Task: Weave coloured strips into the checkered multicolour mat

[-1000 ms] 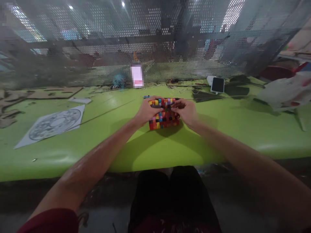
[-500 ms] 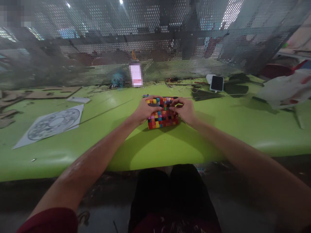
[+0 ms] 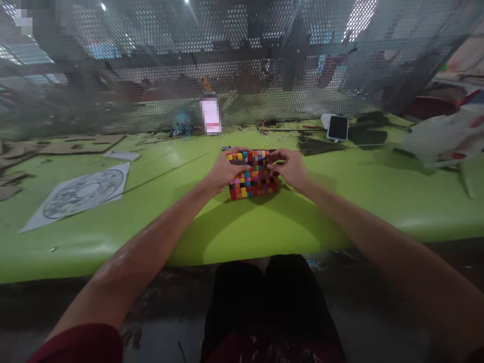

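Note:
A small multicoloured checkered pouch (image 3: 254, 180) of woven squares stands on the lime-green table (image 3: 242, 227), straight ahead of me. My left hand (image 3: 226, 170) grips its left upper edge, thumb laid across the top. My right hand (image 3: 289, 167) is closed on the right upper edge, fingers pinched together at the rim. Both forearms reach in from the bottom corners. What lies inside the pouch is hidden.
A printed sheet with a round pattern (image 3: 81, 194) lies at the left, brown cardboard pieces (image 3: 75, 143) behind it. A phone (image 3: 338, 128) and dark strips (image 3: 317, 145) sit at the back right. A perforated metal screen (image 3: 242, 65) closes the far side. White bags (image 3: 446, 138) lie far right.
Both hands and the pouch stay in the same place. My right-hand fingers have shifted slightly along the pouch's top edge; the view has tilted a little.

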The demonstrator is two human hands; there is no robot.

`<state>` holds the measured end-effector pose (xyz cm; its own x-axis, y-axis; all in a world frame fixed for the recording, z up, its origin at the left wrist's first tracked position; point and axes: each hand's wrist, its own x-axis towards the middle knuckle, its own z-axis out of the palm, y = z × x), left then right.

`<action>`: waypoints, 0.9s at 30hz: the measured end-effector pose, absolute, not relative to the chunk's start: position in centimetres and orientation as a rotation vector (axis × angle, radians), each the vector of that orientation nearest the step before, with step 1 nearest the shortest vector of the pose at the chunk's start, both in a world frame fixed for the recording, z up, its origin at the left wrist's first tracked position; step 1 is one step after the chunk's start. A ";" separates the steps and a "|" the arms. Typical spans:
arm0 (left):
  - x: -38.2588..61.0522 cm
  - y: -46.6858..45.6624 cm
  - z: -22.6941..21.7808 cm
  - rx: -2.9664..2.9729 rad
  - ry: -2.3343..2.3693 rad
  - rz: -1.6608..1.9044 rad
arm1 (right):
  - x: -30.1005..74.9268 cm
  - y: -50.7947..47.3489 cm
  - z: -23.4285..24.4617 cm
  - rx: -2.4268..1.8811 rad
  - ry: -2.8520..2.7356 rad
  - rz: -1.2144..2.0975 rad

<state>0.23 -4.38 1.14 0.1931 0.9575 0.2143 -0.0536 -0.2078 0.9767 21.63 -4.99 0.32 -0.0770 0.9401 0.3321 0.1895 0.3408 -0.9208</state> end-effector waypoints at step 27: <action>-0.3 -4.4 1.2 1.302 0.828 1.159 | 21.7 -4.2 0.1 -1.013 -1.694 0.739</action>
<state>-0.33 -4.38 1.25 0.2638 0.9535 0.1455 -0.1713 -0.1021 0.9799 21.74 -4.23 0.14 -0.1619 0.8851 0.4362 0.2827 0.4652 -0.8389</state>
